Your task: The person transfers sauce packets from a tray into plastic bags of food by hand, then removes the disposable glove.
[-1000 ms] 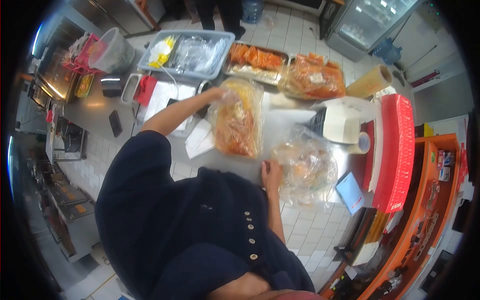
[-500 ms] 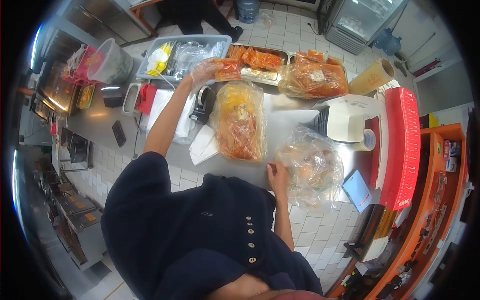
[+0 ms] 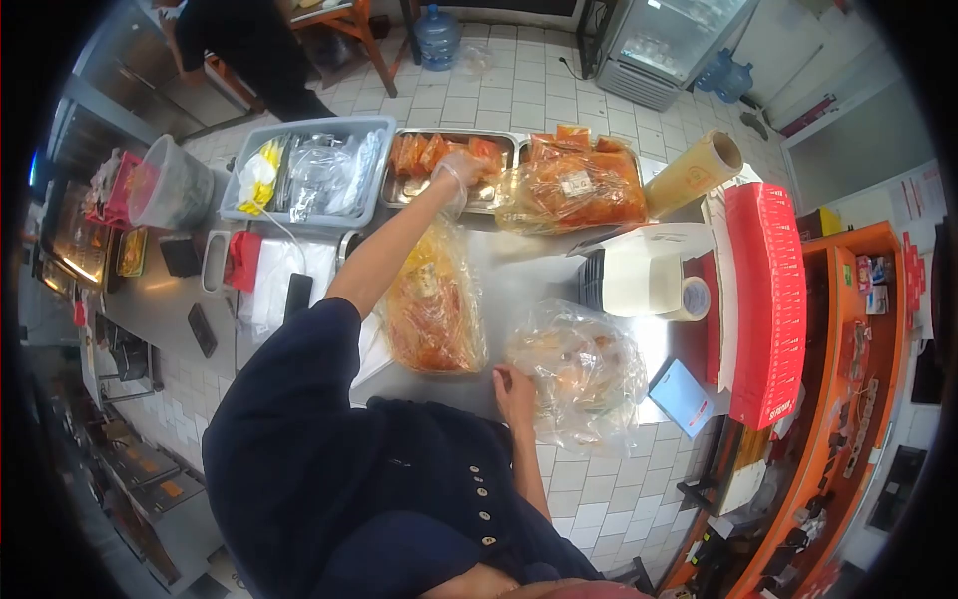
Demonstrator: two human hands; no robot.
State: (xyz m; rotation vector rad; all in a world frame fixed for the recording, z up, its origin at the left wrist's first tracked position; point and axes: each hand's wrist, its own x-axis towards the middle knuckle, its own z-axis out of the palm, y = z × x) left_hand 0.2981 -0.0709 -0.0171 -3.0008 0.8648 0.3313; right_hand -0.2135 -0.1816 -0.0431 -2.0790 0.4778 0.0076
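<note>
My left hand (image 3: 457, 178), in a clear plastic glove, reaches over a metal tray (image 3: 510, 205) at the back of the counter. Its fingers are closed on an orange-red food packet (image 3: 486, 150), which stands upright at the tray's right end. More such packets (image 3: 419, 153) stand in its left part. Bare and loosely curled, my right hand (image 3: 516, 399) rests at the counter's front edge, with a gap between thumb and fingers and nothing visible in it. Just right of it lies a clear plastic bag (image 3: 579, 374) of small packets. A large bag of orange food (image 3: 434, 314) lies between my arms.
Another large bag of orange food (image 3: 579, 190) lies on the back right tray. A blue-grey bin (image 3: 377, 185) holds plastic bags. A film roll (image 3: 696, 172), white box (image 3: 649, 275), tape roll (image 3: 692, 299) and red carton (image 3: 763, 309) stand right. A person in dark clothes (image 3: 244, 50) is behind.
My left hand has carried the packet rightward from above the tray's left end down to its right end. My right hand stays at the counter edge. The camera view has shifted.
</note>
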